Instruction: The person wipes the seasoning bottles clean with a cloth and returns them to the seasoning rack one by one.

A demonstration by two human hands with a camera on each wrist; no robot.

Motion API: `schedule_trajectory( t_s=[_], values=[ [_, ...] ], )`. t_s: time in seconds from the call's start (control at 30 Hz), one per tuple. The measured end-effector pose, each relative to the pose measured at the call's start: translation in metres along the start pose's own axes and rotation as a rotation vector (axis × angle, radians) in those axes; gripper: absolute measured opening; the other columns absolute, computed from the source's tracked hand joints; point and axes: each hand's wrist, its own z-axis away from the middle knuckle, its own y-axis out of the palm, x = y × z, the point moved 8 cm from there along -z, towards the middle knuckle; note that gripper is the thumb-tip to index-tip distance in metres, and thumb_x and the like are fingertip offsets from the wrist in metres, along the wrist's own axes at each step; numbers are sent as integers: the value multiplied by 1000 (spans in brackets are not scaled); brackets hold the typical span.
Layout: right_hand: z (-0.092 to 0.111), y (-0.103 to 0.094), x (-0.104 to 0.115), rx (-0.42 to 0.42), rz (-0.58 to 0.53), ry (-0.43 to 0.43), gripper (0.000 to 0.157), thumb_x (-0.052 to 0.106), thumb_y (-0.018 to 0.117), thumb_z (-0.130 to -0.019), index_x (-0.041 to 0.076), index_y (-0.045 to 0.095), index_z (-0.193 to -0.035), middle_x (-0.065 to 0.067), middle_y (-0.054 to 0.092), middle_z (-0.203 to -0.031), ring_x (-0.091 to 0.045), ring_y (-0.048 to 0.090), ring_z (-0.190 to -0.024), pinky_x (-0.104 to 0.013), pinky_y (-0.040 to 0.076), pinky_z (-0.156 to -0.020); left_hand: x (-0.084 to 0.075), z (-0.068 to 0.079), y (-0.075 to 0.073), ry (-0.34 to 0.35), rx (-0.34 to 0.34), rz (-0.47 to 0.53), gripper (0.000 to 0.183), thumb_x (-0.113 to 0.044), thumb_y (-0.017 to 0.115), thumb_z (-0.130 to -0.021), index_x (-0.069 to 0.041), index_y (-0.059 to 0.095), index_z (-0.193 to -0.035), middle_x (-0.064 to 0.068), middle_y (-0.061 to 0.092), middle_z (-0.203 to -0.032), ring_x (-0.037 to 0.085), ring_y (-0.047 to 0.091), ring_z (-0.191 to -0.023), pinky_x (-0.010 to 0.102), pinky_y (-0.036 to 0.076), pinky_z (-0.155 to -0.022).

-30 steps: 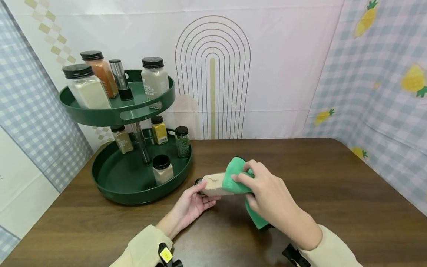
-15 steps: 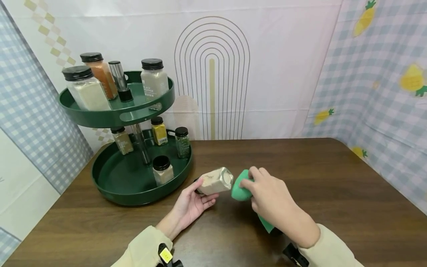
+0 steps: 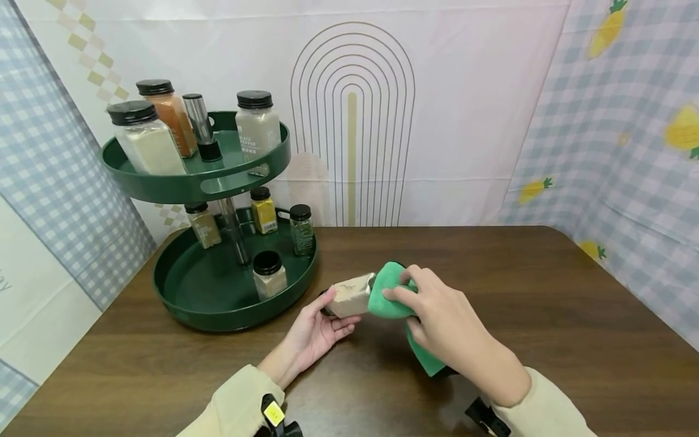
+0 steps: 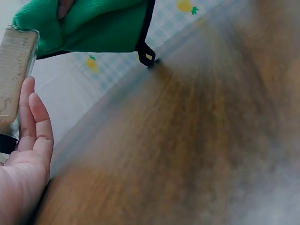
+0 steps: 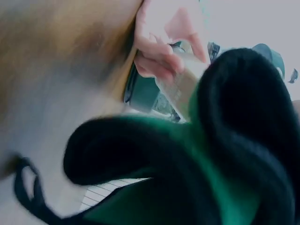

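Note:
My left hand grips a clear spice jar of beige powder near its black lid, with thumb on top and fingers beneath. The jar lies on its side above the table, its base pointing right. My right hand pinches a green cloth, which covers the jar's base end. In the left wrist view the cloth shows a dark edging and a small hanging loop, and meets the end of the jar. Folds of the cloth fill much of the right wrist view, with the left hand beyond.
A two-tier green turntable rack stands at left. Its upper tray bears several large jars and a metal cylinder; smaller jars, including one with a black lid, stand below. A patterned curtain hangs behind the brown table.
Half a second ago the cloth was drawn off to the right, baring the jar's base; now my right hand has brought it back over that end. The left hand keeps its hold.

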Motion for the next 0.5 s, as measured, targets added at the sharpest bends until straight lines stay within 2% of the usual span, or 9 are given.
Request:
schedule_trajectory(
  t_s=[0.17, 0.23, 0.3, 0.4, 0.5],
  values=[
    [0, 3, -3, 120, 56, 0, 44, -10, 60, -62, 22, 72, -91, 2, 52, -91, -12, 46, -75, -17, 31, -44, -1, 1, 0, 0, 9, -6, 49, -38, 39, -98, -9, 23, -134, 14, 45, -112, 15, 65, -83, 24, 51, -78],
    [1, 2, -7, 169, 97, 25, 43, -8, 60, -62, 22, 72, -91, 1, 52, -89, -13, 47, -76, -18, 32, -44, -1, 1, 1, 4, 12, -12, 46, -37, 38, -98, -10, 24, -133, 13, 45, -112, 15, 65, -83, 24, 50, -78],
    [1, -2, -14, 173, 131, 71, 43, -7, 60, -63, 21, 72, -92, 0, 53, -91, -15, 48, -78, -19, 33, -44, -1, 1, 2, 9, 20, -17, 46, -35, 39, -98, -10, 24, -132, 13, 44, -112, 16, 64, -85, 25, 50, -79],
    [-1, -16, -22, 68, 119, 114, 45, -8, 61, -63, 19, 72, -97, -2, 55, -95, -18, 52, -84, -22, 35, -43, 0, 0, 4, 14, 35, -32, 47, -33, 40, -97, -9, 24, -134, 14, 43, -113, 19, 62, -89, 27, 48, -82],
    [-3, -24, -16, -58, 31, 46, 45, -7, 65, -64, 18, 71, -101, -4, 57, -99, -18, 54, -85, -24, 40, -45, 1, -1, 5, 18, 46, -52, 47, -31, 40, -97, -9, 24, -134, 14, 44, -112, 21, 60, -91, 28, 47, -83]
  ],
)
